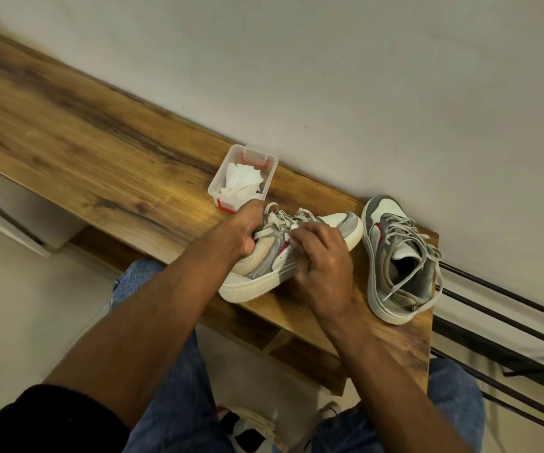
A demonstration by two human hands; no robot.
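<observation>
A grey and white sneaker [339, 225] with a thick cream sole lies on the wooden table [100, 152]. My left hand [242, 228] grips it at the heel collar, fingers curled into the opening. My right hand [321, 256] presses a small white wipe [291, 235] against the shoe's side near the red stripe, fingers curled round it. Most of the wipe is hidden under my fingers. The second sneaker [398, 256] of the pair stands apart to the right, near the table's end, laces loose.
A clear plastic box [265, 161] with red clips holds crumpled white tissue, just behind my left hand by the wall. Black metal bars [509, 308] run off the table's right end. My knees in blue jeans are under the front edge.
</observation>
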